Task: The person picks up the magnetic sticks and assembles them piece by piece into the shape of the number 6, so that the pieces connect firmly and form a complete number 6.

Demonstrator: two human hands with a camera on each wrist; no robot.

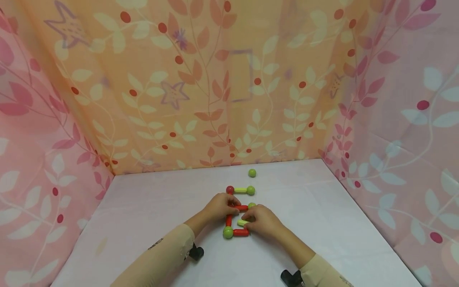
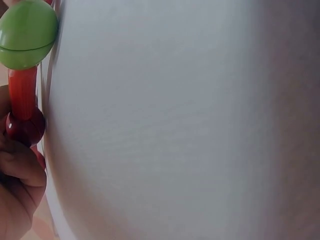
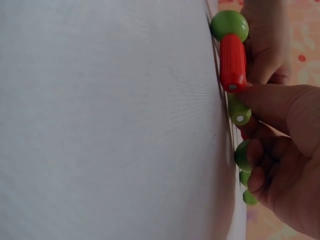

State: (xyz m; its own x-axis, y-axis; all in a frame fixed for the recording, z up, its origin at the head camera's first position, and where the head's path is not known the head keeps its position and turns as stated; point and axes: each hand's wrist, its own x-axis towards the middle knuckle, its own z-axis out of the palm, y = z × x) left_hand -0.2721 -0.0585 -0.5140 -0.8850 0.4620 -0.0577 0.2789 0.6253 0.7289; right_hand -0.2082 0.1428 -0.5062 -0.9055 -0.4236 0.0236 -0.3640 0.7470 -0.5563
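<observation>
Magnetic building rods and balls lie joined on the white tabletop. My left hand (image 1: 220,206) pinches a dark red ball (image 2: 26,127) at the middle joint, where a red rod (image 2: 22,93) runs to a green ball (image 1: 228,232). Another red rod (image 1: 242,207) extends right from that joint to a second green ball (image 1: 252,205). My right hand (image 1: 266,221) pinches a light green rod (image 3: 240,111), its metal tip showing in the right wrist view. Just below it, a red rod (image 1: 240,232) joins the near green ball; its right end is bare.
Farther back, a red ball (image 1: 230,189) connects through a light green rod (image 1: 240,191) to a green ball (image 1: 250,190). A loose green ball (image 1: 252,173) sits behind them. Patterned cloth (image 1: 215,99) hangs along the table's back and sides.
</observation>
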